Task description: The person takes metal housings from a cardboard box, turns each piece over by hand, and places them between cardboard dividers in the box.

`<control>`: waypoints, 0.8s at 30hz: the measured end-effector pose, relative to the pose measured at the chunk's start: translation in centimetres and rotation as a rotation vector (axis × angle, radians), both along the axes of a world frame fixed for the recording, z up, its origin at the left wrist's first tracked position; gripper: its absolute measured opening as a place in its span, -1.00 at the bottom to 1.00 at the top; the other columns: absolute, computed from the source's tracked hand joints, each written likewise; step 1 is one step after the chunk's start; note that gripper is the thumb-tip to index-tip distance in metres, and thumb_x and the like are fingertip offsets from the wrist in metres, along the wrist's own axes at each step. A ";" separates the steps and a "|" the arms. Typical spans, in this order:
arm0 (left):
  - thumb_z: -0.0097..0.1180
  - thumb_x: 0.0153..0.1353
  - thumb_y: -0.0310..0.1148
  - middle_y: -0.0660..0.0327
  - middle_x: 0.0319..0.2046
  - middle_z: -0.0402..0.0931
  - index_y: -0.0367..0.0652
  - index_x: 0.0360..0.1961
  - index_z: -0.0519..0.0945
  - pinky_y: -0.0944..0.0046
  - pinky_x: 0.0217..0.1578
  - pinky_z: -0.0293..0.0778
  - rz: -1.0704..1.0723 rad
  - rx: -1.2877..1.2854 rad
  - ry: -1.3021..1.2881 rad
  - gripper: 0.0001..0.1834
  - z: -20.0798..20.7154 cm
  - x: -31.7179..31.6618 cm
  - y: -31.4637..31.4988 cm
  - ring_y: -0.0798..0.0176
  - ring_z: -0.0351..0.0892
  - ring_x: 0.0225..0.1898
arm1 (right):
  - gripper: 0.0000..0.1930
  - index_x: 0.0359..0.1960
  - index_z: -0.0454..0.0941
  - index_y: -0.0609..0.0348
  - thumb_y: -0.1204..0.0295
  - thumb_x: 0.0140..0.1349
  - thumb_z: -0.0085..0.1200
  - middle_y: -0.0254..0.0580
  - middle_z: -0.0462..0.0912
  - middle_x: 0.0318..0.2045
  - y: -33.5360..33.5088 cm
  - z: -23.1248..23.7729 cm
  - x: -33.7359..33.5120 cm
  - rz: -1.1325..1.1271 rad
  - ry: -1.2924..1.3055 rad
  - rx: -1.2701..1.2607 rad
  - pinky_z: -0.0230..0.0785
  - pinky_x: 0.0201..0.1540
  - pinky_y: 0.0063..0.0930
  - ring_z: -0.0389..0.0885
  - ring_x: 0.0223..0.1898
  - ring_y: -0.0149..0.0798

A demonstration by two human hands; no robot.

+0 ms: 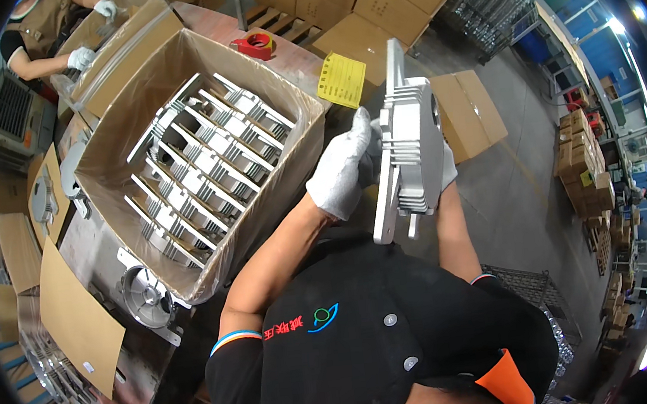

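Both my hands wear white gloves and hold up a silver finned metal casting, tilted nearly upright, to the right of an open carton. My left hand grips its left side, thumb pointing up. My right hand is on the far right side, mostly hidden behind the part. The open carton, lined with clear plastic, holds several similar finned castings standing in rows with brown sheets between them. Just above my left hand a yellow printed tag shows; what it is attached to I cannot make out.
A red tape dispenser lies on the table beyond the carton. More castings and a cardboard sheet lie at left. At upper left a co-worker's gloved hands are at another carton. Stacked boxes and a wire cage stand behind.
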State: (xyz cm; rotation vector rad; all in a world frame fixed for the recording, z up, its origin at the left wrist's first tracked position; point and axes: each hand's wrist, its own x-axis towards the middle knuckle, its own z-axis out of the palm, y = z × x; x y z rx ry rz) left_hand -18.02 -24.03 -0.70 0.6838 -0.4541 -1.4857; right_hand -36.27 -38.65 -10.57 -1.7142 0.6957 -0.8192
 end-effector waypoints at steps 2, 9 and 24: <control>-0.28 0.31 -0.13 0.24 -0.18 0.44 -0.37 0.03 0.31 0.44 -0.07 0.27 0.045 0.054 0.062 -0.51 0.3 -0.3 -0.3 0.43 0.37 -0.14 | -0.68 -0.01 0.34 0.31 0.44 0.22 -0.16 -0.18 0.52 -0.22 -0.6 0.0 -1.4 -0.050 0.359 -0.409 0.37 -0.22 -0.57 0.50 -0.25 -0.40; -0.10 0.22 -0.28 0.21 -0.22 0.49 -0.19 -0.06 0.41 0.28 -0.22 0.47 0.073 0.187 0.368 -0.69 -1.2 0.4 -1.0 0.29 0.51 -0.24 | -0.61 0.03 0.31 0.35 0.54 0.13 -0.05 -0.15 0.49 -0.10 2.9 6.1 -2.8 -0.120 -0.351 0.513 0.22 0.03 -0.55 0.43 -0.04 -0.34; -0.24 0.21 -0.39 0.13 -0.35 0.51 -0.19 -0.23 0.46 0.28 -0.47 0.61 -0.133 0.184 0.808 -0.77 -10.0 -0.4 -2.8 0.22 0.57 -0.38 | -0.31 0.16 -0.14 0.49 0.13 0.22 -0.27 0.24 0.06 0.15 3.4 12.0 -4.7 0.356 -1.078 1.210 0.14 0.14 0.00 0.18 0.13 0.14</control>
